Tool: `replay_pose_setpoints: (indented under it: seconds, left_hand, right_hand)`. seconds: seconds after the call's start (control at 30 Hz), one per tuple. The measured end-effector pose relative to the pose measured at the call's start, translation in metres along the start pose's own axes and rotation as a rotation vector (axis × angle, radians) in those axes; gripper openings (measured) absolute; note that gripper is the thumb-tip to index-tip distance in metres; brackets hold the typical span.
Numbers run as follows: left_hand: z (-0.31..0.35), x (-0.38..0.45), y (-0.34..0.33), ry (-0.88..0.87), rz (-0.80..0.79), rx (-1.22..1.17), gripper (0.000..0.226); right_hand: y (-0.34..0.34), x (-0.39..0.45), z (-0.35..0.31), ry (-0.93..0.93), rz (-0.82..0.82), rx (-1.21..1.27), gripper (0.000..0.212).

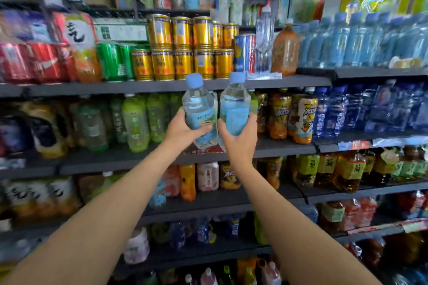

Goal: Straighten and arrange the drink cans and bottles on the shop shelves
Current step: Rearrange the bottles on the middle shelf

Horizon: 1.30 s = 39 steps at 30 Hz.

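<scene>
Forearms: nearest my lens, two bare arms reach up and forward toward the shelving.
Left hand (183, 131): fingers curled round the lower body of a clear plastic water bottle with a pale blue cap and blue-green label (200, 109), tilted slightly left.
Right hand (238, 136): wrapped round a second clear blue-capped water bottle with a plain blue label (235, 109), near upright.
Where they are: I've got both bottles in front of the second dark grey shelf (139, 159), the left one low near its lip, in the gap between the green tea bottles (135, 120) and the orange iced-tea bottles (303, 115). They are close enough to touch low down.
Risk: I reckon two full bottles going in together could clip each other or knock a neighbour over; the gap looks tight.
Risk two: caps are level with the upper shelf edge (162, 85), so a lift would bump it.
Shelf above: gold cans (183, 48) stacked two high, green cans (113, 62), red cans (30, 62).
Room: a cramped shop aisle, cardboard boxes on top, rows of blue water bottles (361, 41) at right.
</scene>
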<state>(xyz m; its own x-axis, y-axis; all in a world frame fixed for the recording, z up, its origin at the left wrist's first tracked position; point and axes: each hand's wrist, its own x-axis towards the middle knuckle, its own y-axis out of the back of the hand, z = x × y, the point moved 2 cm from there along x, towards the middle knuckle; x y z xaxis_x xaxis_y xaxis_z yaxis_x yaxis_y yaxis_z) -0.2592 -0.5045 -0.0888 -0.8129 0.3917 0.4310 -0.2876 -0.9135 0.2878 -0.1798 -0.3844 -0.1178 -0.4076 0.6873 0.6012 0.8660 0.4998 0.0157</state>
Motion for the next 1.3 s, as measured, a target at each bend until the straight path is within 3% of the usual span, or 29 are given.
replay_pose_setpoints:
  seconds: [0.23, 0.37, 0.47, 0.7, 0.8, 0.9, 1.13, 1.3]
  left_hand:
    - [0.027, 0.025, 0.014, -0.083, 0.015, -0.074, 0.053]
    - [0.045, 0.045, 0.012, -0.115, 0.06, -0.114, 0.066]
    - [0.054, 0.058, 0.015, -0.127, 0.122, -0.133, 0.075]
    - [0.039, 0.072, 0.034, -0.145, 0.271, -0.086, 0.075]
    - [0.048, 0.08, 0.034, -0.17, 0.322, -0.023, 0.076]
    - [0.067, 0.082, 0.024, -0.23, 0.374, -0.059, 0.064]
    - [0.029, 0.055, -0.023, -0.253, 0.149, 0.031, 0.074]
    - [0.003, 0.054, -0.082, -0.156, -0.022, 0.125, 0.071]
  right_hand:
    - [-0.012, 0.041, -0.019, 0.025, -0.043, 0.062, 0.051]
    - [-0.019, 0.074, -0.024, 0.092, -0.097, -0.003, 0.072]
    - [-0.032, 0.094, -0.032, 0.124, -0.091, 0.019, 0.066]
    - [-0.055, 0.097, -0.038, 0.182, -0.137, -0.025, 0.07]
    - [-0.05, 0.105, -0.042, 0.196, -0.087, -0.141, 0.072]
    - [-0.032, 0.118, -0.035, 0.109, 0.025, -0.191, 0.068]
    - [0.015, 0.084, 0.038, -0.088, 0.092, -0.114, 0.049]
    - [0.061, 0.111, 0.037, 0.002, 0.269, -0.081, 0.049]
